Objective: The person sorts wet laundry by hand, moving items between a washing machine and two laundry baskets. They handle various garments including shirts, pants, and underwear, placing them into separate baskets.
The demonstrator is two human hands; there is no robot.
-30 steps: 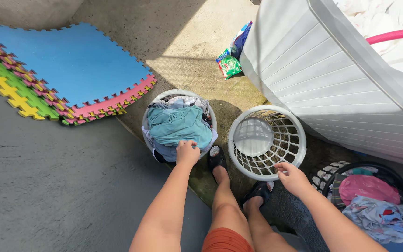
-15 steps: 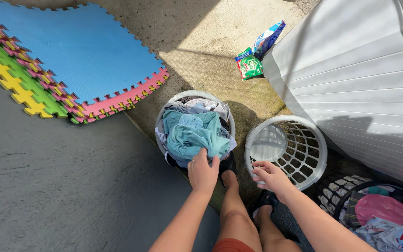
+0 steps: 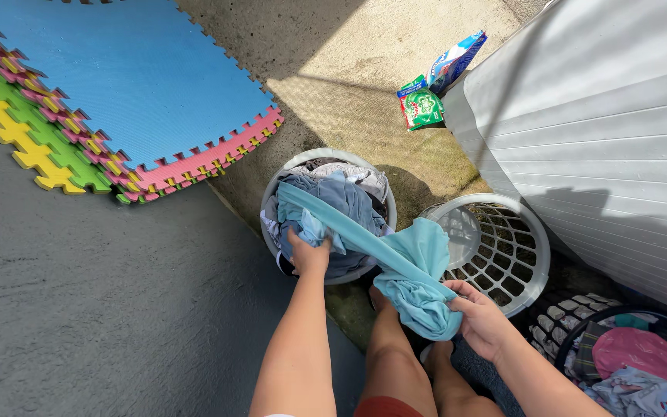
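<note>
The light blue garment point(image 3: 418, 282) is stretched between two baskets: one bunched end sits in the right hand point(image 3: 482, 320), which is closed around the cloth just over the near rim of the white slotted basket point(image 3: 530, 259), while a long strip of it runs back up and left across the full laundry basket point(image 3: 291, 171), where its far end still lies on the heap. The left hand point(image 3: 310, 253) is at the near edge of that heap, its fingers closed on a fold of pale blue cloth. As far as the view shows, the move of this one piece is partly made: most of its bulk is clear of the pile and hangs beside the slotted basket, but the tail is not yet free and nothing of it rests inside the slotted basket, whose floor looks bare apart from a clear round lid or dish point(image 3: 457, 232) leaning at its left side. The heap in the full basket, grey, white and blue pieces point(image 3: 341, 202), looks barely lowered, so nearly all of it remains. The person's bare legs point(image 3: 395, 355) stand between the two baskets on the concrete floor point(image 3: 86, 309). At lower right a dark basket point(image 3: 627, 347) holds pink and patterned clothes. Behind rises a large white ribbed tub point(image 3: 604, 131), with a green packet point(image 3: 421, 108) and a blue packet point(image 3: 457, 58) at its foot, and coloured foam mats point(image 3: 117, 85) lie stacked at upper left.
</note>
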